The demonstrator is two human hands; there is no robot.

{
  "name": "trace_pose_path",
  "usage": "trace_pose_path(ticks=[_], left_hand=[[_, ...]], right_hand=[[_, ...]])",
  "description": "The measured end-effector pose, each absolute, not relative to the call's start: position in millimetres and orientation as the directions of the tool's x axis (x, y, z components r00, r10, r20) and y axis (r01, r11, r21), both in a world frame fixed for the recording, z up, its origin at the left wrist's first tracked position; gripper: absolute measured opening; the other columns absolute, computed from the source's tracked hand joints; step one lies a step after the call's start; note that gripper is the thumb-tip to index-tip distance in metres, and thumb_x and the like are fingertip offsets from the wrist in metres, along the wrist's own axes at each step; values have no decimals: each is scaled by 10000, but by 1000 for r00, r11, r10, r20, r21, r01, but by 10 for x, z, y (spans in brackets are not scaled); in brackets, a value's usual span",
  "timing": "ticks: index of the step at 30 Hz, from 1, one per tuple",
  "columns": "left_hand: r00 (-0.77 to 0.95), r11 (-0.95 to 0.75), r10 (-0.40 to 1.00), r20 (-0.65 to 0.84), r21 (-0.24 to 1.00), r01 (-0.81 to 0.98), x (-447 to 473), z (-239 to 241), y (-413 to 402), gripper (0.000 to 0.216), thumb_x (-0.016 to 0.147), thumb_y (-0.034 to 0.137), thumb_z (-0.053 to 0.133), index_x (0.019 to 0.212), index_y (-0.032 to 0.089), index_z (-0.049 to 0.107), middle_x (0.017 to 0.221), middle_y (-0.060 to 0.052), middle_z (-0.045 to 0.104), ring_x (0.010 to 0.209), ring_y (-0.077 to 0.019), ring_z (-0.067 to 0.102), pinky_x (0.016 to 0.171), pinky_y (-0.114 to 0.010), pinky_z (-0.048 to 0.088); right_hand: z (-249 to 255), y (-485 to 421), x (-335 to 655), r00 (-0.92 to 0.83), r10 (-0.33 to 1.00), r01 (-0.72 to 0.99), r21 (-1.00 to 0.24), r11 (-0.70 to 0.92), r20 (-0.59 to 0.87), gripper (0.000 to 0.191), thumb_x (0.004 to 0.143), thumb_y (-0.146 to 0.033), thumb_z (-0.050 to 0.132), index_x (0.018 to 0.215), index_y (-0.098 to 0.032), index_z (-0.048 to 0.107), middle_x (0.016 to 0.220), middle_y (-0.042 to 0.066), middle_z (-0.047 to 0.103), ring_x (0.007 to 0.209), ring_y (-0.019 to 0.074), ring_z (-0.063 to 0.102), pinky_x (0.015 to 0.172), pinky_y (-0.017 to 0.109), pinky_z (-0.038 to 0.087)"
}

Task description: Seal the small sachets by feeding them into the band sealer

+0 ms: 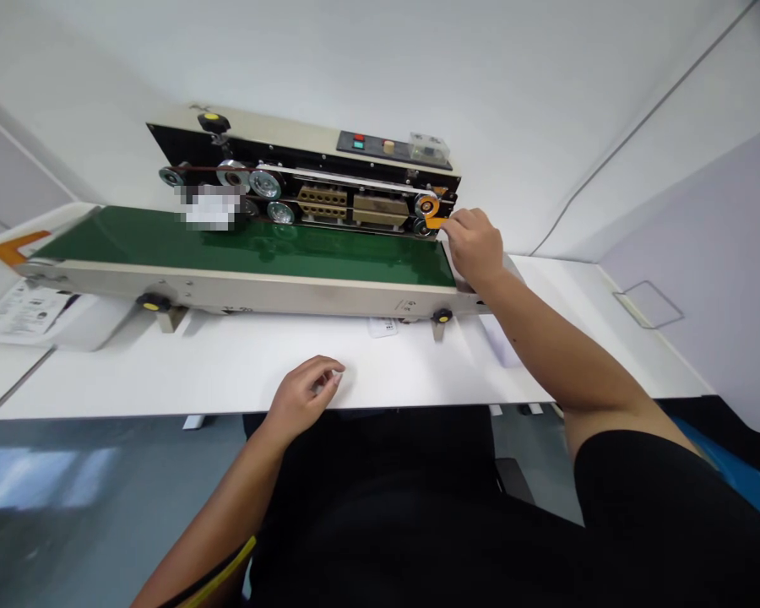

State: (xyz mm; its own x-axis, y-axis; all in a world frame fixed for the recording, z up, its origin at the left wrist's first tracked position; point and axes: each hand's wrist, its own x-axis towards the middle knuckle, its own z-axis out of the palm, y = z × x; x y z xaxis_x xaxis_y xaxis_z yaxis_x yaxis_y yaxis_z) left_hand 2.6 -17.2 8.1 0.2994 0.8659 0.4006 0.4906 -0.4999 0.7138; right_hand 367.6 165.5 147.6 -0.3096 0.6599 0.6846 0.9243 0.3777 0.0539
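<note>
Two hands: right hand (475,247) closed on orange lever (436,223) at near end of band sealer (304,160); left hand (304,399) half-curled, empty, on desk (228,371), well left of right hand, near green conveyor (241,245).

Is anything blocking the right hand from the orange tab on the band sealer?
Nothing visible does: the right hand is touching the orange tab at the right end of the band sealer.
</note>
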Motion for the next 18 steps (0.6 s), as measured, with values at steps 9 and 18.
trace_pose_path(ticks=[9,18], left_hand=[[312,-511,859,405,705,492,44,99,-180,182,1039,335,581,1034,237,734,996,-56,767,892,-199,734,774,-305,577],[327,-536,844,426,698,474,40,91,-196,184,1040,337,586,1041,232,737,1002,-65,780,901,-204,737,812,-330,581]], right_hand=[[1514,1577,3385,-399,680,887,70,457,616,180,1042,-286,545,1094,-235,709,1189,109,706,1117,294,588,862,407,561],[417,330,2843,-661,666,593,-303,746,346,323,1054,-386,554,1231,-236,779,1161,130,777,1172,305,687,1072,536,565]])
